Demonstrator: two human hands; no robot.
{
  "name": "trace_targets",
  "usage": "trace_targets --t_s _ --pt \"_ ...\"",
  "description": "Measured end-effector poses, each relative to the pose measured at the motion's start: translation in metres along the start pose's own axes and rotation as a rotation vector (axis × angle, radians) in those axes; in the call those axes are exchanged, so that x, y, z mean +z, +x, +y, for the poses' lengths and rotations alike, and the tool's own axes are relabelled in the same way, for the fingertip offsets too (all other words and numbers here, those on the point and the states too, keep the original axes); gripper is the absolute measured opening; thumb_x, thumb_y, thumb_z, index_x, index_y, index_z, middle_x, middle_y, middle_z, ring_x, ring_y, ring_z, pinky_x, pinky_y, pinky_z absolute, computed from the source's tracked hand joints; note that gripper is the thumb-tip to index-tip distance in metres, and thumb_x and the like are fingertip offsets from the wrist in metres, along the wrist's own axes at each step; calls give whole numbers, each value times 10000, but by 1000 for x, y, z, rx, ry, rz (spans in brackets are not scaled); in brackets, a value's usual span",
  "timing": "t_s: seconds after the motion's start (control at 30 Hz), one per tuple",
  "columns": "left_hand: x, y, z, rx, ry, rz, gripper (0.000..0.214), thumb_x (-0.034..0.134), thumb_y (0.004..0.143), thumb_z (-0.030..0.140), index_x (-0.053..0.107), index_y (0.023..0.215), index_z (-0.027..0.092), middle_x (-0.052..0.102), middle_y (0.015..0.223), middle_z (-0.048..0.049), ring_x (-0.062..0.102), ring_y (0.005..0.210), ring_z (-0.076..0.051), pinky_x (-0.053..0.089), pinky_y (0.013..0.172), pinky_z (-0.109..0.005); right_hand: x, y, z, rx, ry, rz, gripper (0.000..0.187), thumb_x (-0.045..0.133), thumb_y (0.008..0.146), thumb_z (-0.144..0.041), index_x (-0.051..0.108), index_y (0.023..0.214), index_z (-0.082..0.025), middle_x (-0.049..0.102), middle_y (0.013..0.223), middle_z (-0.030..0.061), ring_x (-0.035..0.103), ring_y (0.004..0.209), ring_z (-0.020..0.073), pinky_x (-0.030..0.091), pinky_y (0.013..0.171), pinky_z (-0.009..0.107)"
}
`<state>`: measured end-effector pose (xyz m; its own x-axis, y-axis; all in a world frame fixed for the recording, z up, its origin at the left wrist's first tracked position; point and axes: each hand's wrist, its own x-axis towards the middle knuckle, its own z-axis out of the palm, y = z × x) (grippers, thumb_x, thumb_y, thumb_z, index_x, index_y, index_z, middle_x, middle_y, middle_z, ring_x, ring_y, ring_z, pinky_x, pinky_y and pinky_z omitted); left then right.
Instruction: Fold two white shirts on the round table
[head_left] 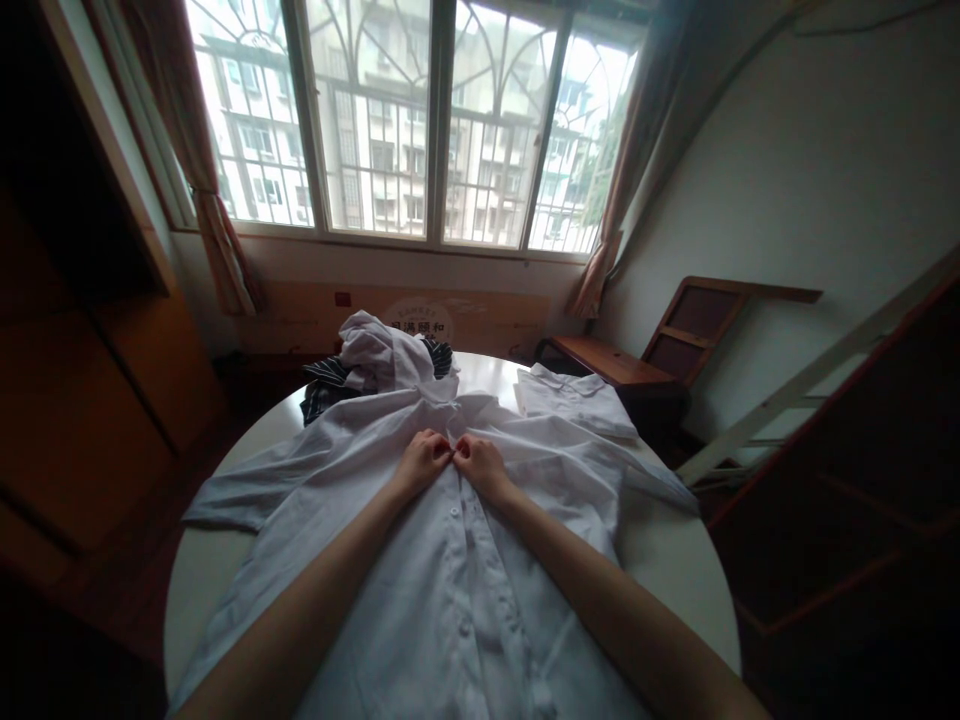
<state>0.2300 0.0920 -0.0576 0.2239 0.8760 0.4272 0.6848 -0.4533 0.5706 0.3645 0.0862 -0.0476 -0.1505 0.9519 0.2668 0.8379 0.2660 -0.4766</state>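
A white button-up shirt (360, 600) lies spread front side up on a round white table (199, 590), its collar pointing away from me and its sleeves out to both sides. My left hand (426, 460) and my right hand (478, 462) meet at the upper front opening. Both are closed in a pinch on the shirt's front edges, fingertips almost touching. Whether a button sits between the fingers is hidden. Below the hands the two front edges lie side by side, apart, with several buttons showing along them.
Beyond the collar is a crumpled pile of white and dark striped clothes (379, 355). A folded white shirt (574, 400) rests at the table's back right. Behind the table stand a wooden chair (600, 358) and a barred window (375, 130); a ladder (780, 400) is on the right.
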Motion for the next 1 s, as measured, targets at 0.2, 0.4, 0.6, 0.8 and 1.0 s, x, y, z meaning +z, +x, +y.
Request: trace_targets --t_s 0.2,0.4,0.6,0.8,1.0 --pt "1 5 -2 -34 -34 -11 37 611 687 174 638 661 171 608 682 -16 551 699 -145 425 702 -263 0 9 -3 67 -37 9 128 533 758 -209 630 830 -167 667 834 68 596 782 171 383 654 240" --pt "2 6 -3 -67 -72 1 21 609 679 166 623 666 156 621 662 -4 558 646 -127 424 642 -235 0 13 2 25 74 30 119 557 735 -234 641 775 -160 668 779 48 593 739 156 400 655 231" --pt "0 3 -4 -79 -110 8 65 565 687 141 627 682 160 645 679 -4 580 658 -128 423 637 -219 1 9 6 -66 157 88 111 556 731 -225 649 731 -164 662 727 26 583 684 138 403 644 217" --pt "0 1 -3 -81 -130 1 69 545 703 146 612 688 153 638 686 -12 577 661 -128 416 628 -216 1 7 4 -110 121 91 107 559 725 -194 661 742 -163 664 719 28 581 675 137 395 640 215" --pt "0 1 -3 -96 -133 4 38 544 688 137 573 673 155 603 642 11 549 619 -113 406 601 -209 2 5 4 -105 67 72 124 559 714 -183 672 761 -162 669 717 40 588 668 143 386 633 222"
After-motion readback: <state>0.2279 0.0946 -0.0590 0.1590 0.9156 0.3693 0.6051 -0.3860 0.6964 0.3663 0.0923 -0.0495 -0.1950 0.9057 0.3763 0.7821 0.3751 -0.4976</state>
